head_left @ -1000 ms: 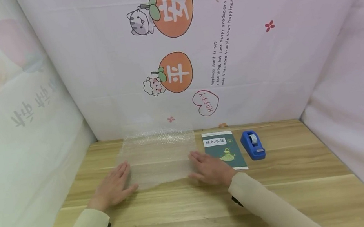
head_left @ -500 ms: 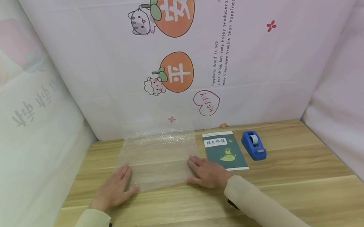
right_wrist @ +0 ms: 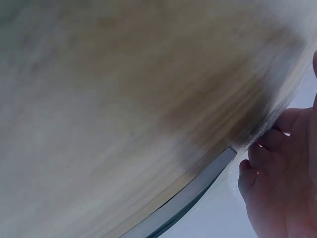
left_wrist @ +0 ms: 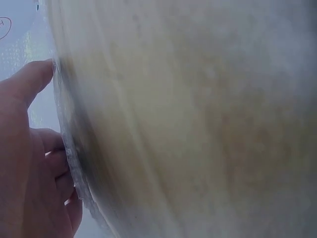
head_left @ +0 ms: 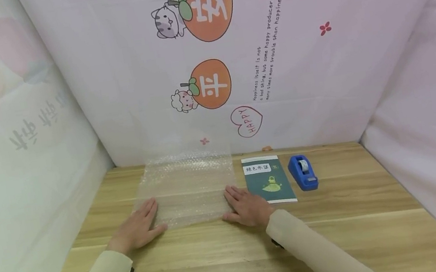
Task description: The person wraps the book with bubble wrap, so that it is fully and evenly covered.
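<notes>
A clear bubble wrap sheet [head_left: 189, 188] lies flat on the wooden table, its far end by the back wall. My left hand [head_left: 136, 227] rests on its near left corner, fingers straight and thumb spread. On the near right corner rests my right hand [head_left: 250, 206], also with straight fingers. In the left wrist view the left hand [left_wrist: 37, 148] touches the sheet's edge [left_wrist: 74, 163]. The right wrist view has the right hand [right_wrist: 282, 173] at the sheet's edge, close to the booklet's edge [right_wrist: 188, 196].
Just right of the sheet lies a green booklet [head_left: 270, 184] with a white label, near the right hand. Beyond it stands a blue tape dispenser [head_left: 303, 174]. Printed cloth walls [head_left: 127, 74] enclose the wooden table [head_left: 204, 266] at the back and both sides.
My right hand has slid slightly left and toward me along the sheet. The left hand has hardly moved. The head view has tilted down a little.
</notes>
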Available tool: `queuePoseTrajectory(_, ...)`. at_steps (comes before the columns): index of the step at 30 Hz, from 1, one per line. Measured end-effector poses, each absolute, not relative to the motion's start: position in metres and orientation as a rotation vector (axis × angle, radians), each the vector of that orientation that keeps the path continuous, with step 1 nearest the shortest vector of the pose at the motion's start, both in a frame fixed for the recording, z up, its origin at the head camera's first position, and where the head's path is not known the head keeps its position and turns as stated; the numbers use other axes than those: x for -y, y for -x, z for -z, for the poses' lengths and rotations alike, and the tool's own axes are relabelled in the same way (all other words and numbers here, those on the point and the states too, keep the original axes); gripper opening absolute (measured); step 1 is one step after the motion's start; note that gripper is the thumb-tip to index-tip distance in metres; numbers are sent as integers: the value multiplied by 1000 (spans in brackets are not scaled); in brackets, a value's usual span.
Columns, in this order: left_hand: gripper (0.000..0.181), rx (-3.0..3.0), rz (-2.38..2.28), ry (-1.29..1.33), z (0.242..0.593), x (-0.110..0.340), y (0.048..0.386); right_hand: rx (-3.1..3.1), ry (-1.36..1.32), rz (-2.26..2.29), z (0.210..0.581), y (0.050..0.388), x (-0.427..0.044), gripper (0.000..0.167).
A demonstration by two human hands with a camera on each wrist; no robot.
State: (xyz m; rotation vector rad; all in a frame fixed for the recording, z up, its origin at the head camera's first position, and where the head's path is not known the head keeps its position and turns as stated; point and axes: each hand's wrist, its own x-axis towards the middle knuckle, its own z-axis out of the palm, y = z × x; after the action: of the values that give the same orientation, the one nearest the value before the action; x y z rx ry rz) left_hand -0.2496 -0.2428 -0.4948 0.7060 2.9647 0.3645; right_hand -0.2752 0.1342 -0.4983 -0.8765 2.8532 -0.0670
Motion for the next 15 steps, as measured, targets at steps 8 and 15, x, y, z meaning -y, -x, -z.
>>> queuePoseTrajectory(8, 82, -2958, -407, -690, 491, 236, 243, -2891, 874, 68, 499, 274, -130, 90)
queuePoseTrajectory(15, 82, -2936, -486, -631, 496, 225, 239, -2918, 804, 85, 499, 270, -123, 94)
